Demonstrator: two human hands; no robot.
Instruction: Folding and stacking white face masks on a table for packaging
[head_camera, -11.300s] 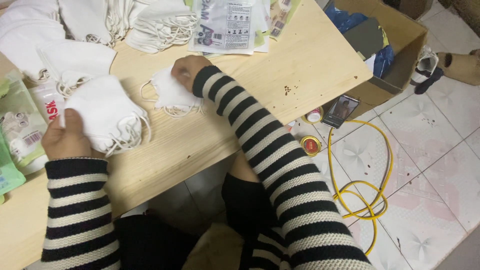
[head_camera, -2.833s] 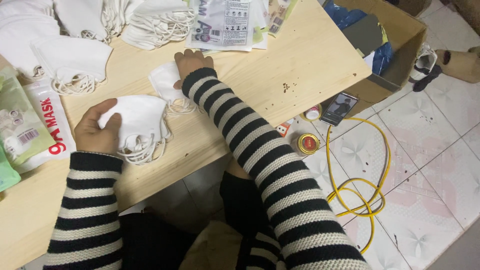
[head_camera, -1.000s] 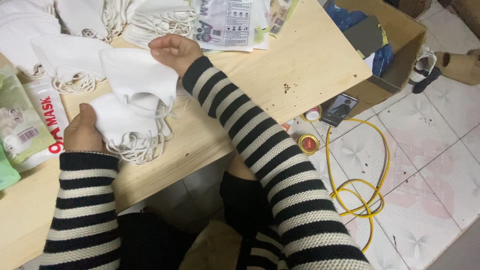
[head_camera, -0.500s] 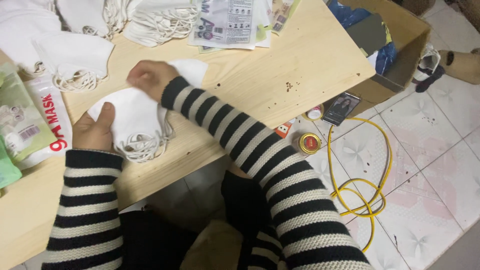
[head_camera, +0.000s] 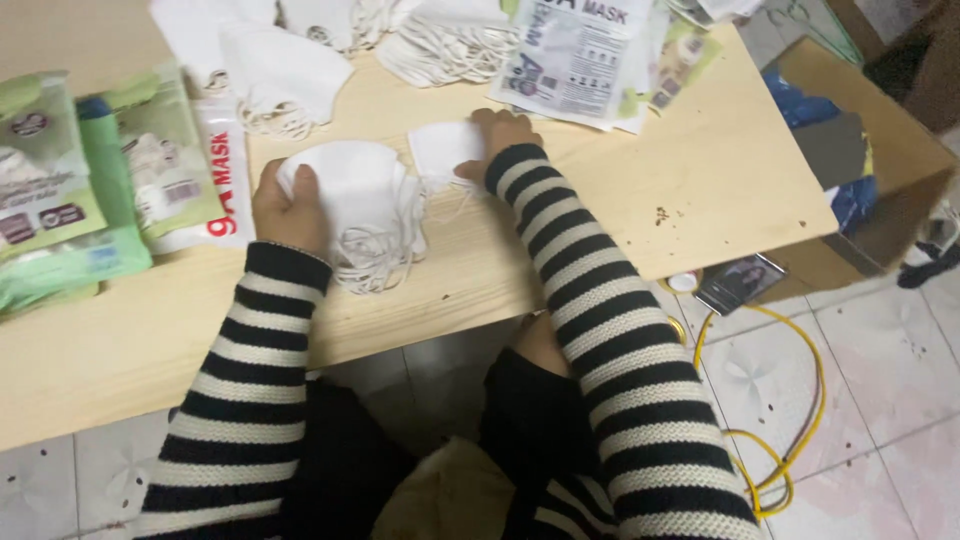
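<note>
1. the right hand (head_camera: 500, 135) has come back out to the right: half a second ago it lay over the stack, now it rests flat on a single white mask (head_camera: 440, 150) lying on the table (head_camera: 700, 190) just right of the stack, fingers spread and pressing, not clamped round it.
2. the left hand (head_camera: 285, 200) stays curled on the left edge of the stack of masks (head_camera: 365, 205), thumb on top, steadying it; the ear loops hang out toward the table's near edge.
3. judging from this, one more mask has just gone onto the stack, and the hand is at the next loose one.
4. more loose masks (head_camera: 285, 70) lie well apart at the far edge, with a printed pack (head_camera: 580, 55) beside them and green packs (head_camera: 70, 180) to the left.
</note>
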